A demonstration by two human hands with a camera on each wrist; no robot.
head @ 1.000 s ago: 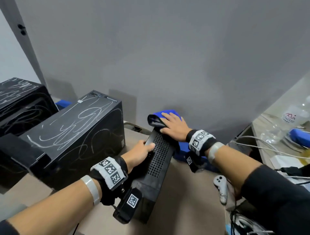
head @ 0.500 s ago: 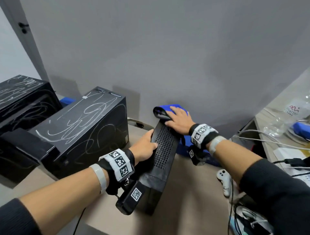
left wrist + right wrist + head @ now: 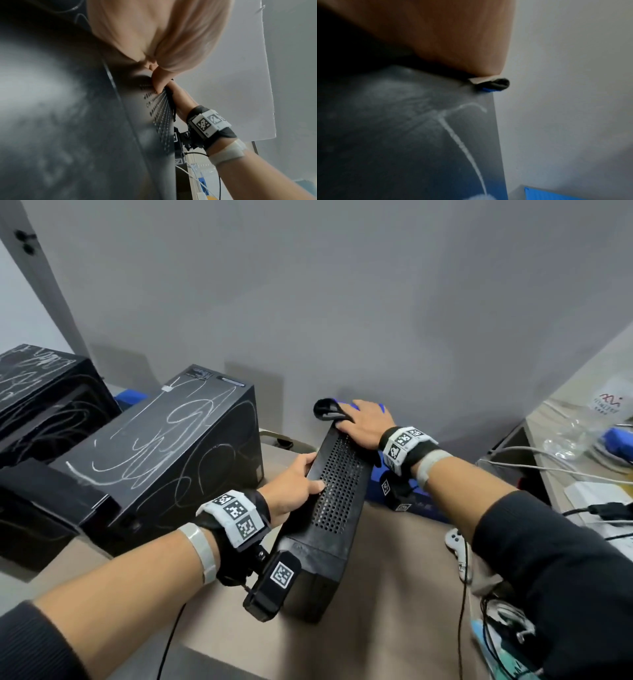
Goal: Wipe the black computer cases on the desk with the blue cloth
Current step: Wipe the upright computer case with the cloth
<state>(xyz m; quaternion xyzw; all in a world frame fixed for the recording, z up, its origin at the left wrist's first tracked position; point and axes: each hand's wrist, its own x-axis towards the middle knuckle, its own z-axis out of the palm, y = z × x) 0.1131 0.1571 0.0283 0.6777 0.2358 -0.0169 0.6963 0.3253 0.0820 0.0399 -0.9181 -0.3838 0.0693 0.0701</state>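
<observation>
A slim black computer case (image 3: 337, 501) stands on its narrow side on the desk (image 3: 394, 594), perforated face up. My left hand (image 3: 305, 477) grips its left edge, thumb (image 3: 158, 82) lying on the perforated holes (image 3: 161, 115). My right hand (image 3: 358, 416) presses flat on the blue cloth (image 3: 352, 405) at the case's far end, by the wall. Most of the cloth is under the palm; a dark fold (image 3: 496, 83) pokes out past it. The case side (image 3: 402, 135) below carries a white chalk line. Two larger black cases (image 3: 164, 453) (image 3: 44, 392) with white scribbles stand at the left.
A grey wall (image 3: 342, 302) rises right behind the cases. A blue box (image 3: 421, 508) lies under my right wrist. A white controller (image 3: 457, 542) and cables (image 3: 548, 467) lie at the right, with a plastic bottle (image 3: 582, 419) on the side counter.
My right hand has slid the cloth a little farther along the case top toward the wall, covering more of it. My left hand keeps its grip.
</observation>
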